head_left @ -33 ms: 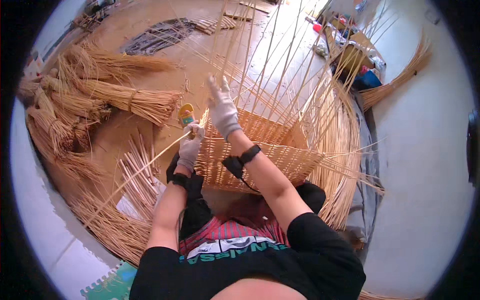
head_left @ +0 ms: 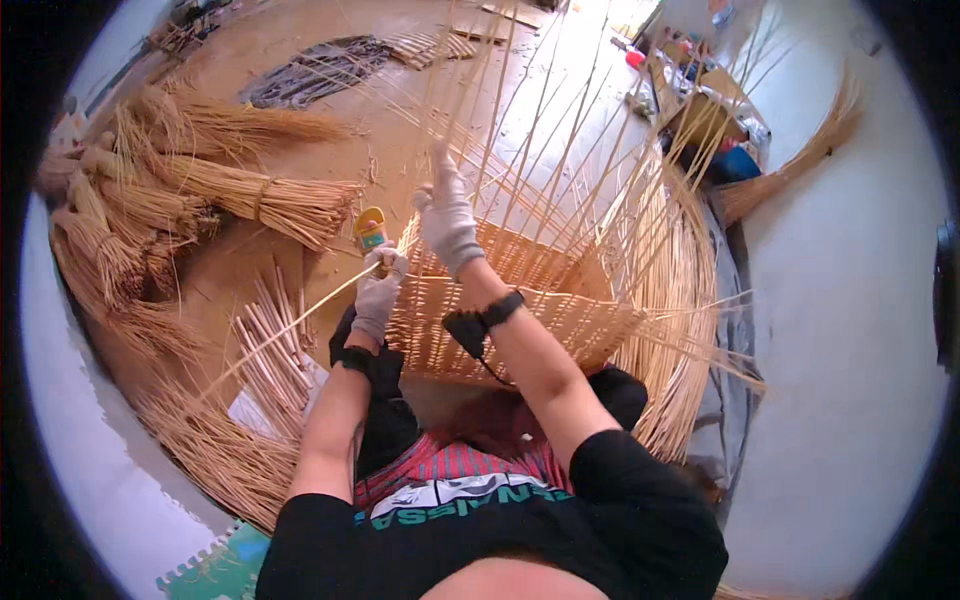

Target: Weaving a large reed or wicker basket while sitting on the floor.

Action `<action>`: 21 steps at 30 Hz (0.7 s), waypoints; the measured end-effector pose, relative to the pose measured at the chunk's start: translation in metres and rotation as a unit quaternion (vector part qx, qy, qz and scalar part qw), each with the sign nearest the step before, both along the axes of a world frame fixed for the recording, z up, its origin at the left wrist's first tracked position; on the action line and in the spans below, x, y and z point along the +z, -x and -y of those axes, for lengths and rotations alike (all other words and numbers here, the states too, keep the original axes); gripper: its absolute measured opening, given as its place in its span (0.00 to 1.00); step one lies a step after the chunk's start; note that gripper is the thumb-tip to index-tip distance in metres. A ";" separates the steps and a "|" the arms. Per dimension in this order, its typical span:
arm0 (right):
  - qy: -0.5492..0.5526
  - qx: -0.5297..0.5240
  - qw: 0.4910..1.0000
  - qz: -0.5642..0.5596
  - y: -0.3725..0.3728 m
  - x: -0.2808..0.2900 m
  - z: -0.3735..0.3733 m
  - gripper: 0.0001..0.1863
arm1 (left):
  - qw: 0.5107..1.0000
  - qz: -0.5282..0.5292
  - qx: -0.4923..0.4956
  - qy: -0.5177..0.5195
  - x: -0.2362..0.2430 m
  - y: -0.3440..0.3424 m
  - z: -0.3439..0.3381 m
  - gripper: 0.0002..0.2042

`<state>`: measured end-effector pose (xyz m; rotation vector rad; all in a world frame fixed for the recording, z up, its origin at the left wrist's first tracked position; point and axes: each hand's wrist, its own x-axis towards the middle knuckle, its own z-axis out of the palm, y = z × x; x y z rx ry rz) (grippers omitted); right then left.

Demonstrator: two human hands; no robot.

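A woven wicker basket (head_left: 435, 320) with tall upright stakes stands in front of my knees. At its left corner my gloved left hand (head_left: 380, 290) is closed round a long pale wicker rod (head_left: 318, 306). The rod slants down to the left across other sticks. My gloved right hand (head_left: 450, 220) is raised over the basket's left part, close to the stakes (head_left: 497, 110). One finger points up, others look bent, and I see nothing in this hand. Its palm side is partly hidden.
Bundles of wicker rods (head_left: 270, 195) lie at the left. A yellow slipper-like thing (head_left: 371, 228) is beside my left hand. Loose peeled rods (head_left: 690, 290) spread at the right, near a grey sheet (head_left: 735, 330). A dark heap (head_left: 315, 72) lies farther off.
My right hand has turned slightly, its fingers going from spread to one pointing up with others bent. My left hand stays on the rod, whose far end has shifted a little.
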<state>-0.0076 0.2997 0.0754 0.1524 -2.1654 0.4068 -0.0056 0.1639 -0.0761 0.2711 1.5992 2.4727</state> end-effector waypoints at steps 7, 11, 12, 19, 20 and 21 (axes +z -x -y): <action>0.574 0.108 0.806 0.096 -0.159 -0.130 -0.041 0.11 | 0.977 -0.145 0.146 0.062 0.007 0.000 -0.017 0.13; 0.704 0.061 0.701 0.096 -0.196 -0.132 -0.094 0.09 | 0.863 -0.123 0.366 0.325 0.021 -0.045 -0.015 0.11; 0.721 0.001 0.686 0.095 -0.201 -0.135 -0.106 0.09 | 0.874 -0.188 0.331 0.303 0.018 -0.060 -0.012 0.11; 0.493 0.036 0.869 -0.016 -0.137 -0.097 -0.108 0.22 | 0.881 -0.063 -0.158 0.441 0.094 -0.050 -0.062 0.10; 0.255 0.057 0.965 -0.032 -0.105 -0.091 -0.132 0.24 | 0.887 -0.104 -0.121 0.433 0.075 -0.049 -0.074 0.13; 0.147 0.014 0.989 0.014 -0.072 -0.048 -0.110 0.26 | 0.885 -0.091 -0.117 0.441 0.068 -0.050 -0.069 0.13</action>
